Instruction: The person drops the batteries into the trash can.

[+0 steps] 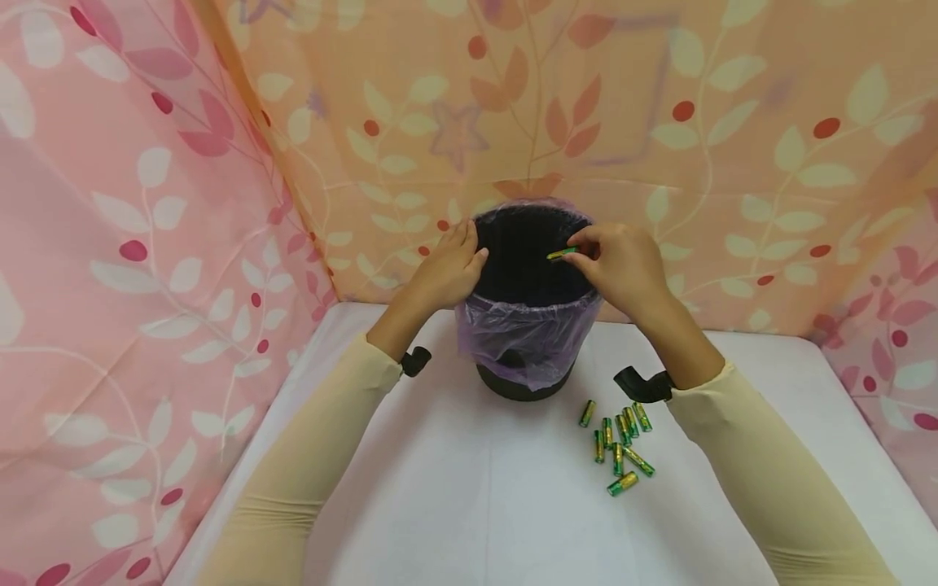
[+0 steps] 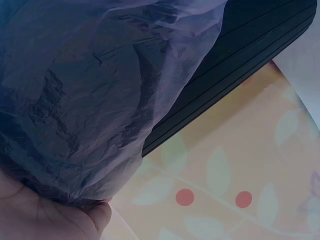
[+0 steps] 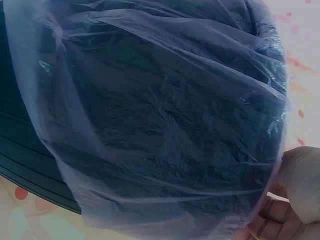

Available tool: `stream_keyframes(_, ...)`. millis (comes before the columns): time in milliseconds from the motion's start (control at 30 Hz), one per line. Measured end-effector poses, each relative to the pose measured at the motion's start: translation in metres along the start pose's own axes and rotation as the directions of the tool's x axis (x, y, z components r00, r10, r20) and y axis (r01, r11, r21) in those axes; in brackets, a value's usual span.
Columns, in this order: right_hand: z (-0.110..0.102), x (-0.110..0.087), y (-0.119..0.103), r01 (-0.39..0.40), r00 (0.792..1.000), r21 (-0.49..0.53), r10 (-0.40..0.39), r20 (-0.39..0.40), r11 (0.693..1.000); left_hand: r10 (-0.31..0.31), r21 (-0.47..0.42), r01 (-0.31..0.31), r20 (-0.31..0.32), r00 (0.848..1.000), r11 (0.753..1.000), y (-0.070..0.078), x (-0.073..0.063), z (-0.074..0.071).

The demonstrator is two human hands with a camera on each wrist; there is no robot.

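A black trash can (image 1: 522,391) stands upright on the table, its mouth tilted toward me in the head view. A thin purple plastic bag (image 1: 542,335) lines it and folds down over the outside. My left hand (image 1: 450,267) grips the can's left rim, thumb at the mouth; the left wrist view shows the palm (image 2: 47,217) against the bagged edge. Over the right side of the mouth, my right hand (image 1: 626,264) pinches a green and yellow battery (image 1: 561,254) between thumb and fingers. In the right wrist view the bag (image 3: 165,125) hides that battery.
Several more green and yellow batteries (image 1: 618,458) lie loosely grouped on the white tabletop (image 1: 440,505), right of the can and near my right forearm. Orange patterned cloth (image 1: 454,98) hangs close behind the can; pink cloth (image 1: 146,285) borders the left side.
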State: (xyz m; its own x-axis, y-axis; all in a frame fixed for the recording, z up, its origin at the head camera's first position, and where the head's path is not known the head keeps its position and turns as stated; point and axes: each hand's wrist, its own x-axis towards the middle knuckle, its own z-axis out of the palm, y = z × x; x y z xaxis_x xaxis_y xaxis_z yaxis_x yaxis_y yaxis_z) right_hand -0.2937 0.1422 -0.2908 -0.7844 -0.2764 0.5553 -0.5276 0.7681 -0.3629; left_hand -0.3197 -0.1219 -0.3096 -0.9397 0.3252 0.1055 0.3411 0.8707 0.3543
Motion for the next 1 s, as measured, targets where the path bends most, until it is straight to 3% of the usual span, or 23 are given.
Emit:
stream_keyframes(433,0.006,0.007,-0.005,-0.023,1.000,-0.031,0.023,0.004,0.999,0.017,0.004,-0.017,0.012,1.000,1.000,0.002,0.001,0.005)
stream_keyframes(833,-0.021,-0.047,-0.011,0.075,0.986,0.044,-0.068,-0.152,0.996,0.025,-0.005,-0.025,0.000,1.000,1.000,0.002,0.004,0.006)
stream_keyframes(1000,-0.024,-0.076,-0.008,0.103,0.982,0.063,-0.091,-0.167,0.993,0.010,-0.003,-0.010,0.003,1.000,1.000,-0.004,0.002,0.006)
